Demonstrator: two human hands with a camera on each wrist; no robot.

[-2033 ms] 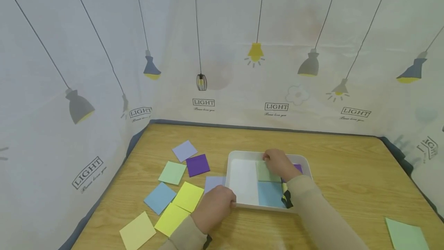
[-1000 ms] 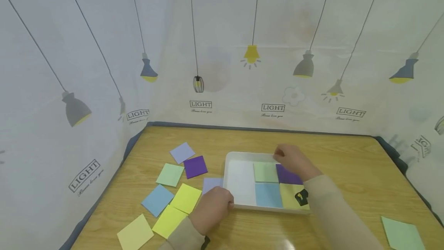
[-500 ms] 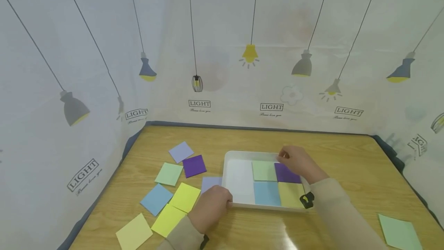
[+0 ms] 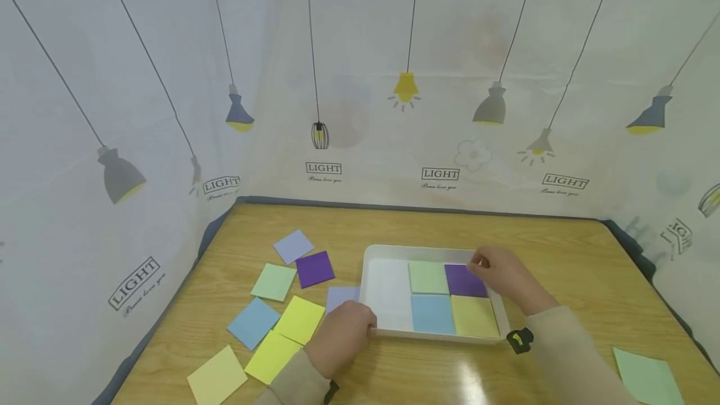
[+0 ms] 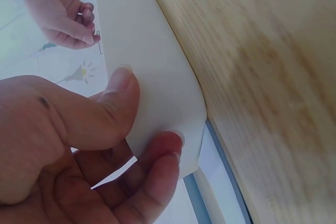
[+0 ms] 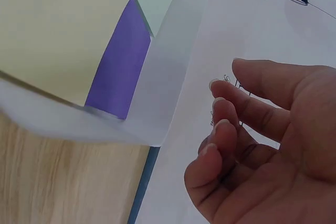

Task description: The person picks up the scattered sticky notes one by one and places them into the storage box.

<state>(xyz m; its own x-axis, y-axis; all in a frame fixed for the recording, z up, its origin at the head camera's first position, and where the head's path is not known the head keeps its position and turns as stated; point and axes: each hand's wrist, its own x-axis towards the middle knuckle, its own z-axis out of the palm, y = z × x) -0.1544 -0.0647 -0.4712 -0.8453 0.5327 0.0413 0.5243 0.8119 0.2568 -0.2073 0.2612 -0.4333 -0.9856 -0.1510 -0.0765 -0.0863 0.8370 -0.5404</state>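
Note:
A white tray (image 4: 387, 295) lies on the table, with my left hand (image 4: 343, 335) at its near left corner. In the left wrist view, that hand's thumb and fingers pinch the tray's wall (image 5: 152, 40). Four square paper notes fill the tray's right part: light green (image 4: 429, 277) and purple (image 4: 462, 281) behind, blue (image 4: 432, 315) and pale yellow (image 4: 475, 316) in front. My right hand (image 4: 504, 272) hovers over the tray's far right corner, overlapping the purple note. Its fingers (image 6: 226, 135) are loosely curled and hold nothing in the right wrist view.
Left of the tray lie loose notes: lilac (image 4: 294, 246), purple (image 4: 315, 269), green (image 4: 274, 282), blue (image 4: 254, 323), bright yellow (image 4: 301, 319) and pale yellow (image 4: 217, 376). Another lilac note (image 4: 342, 297) touches the tray's left side. A green note (image 4: 647, 375) is at front right.
My right hand has moved rightward from over the green note to the tray's far right corner, uncovering the purple and pale yellow notes. My left hand keeps its hold on the tray.

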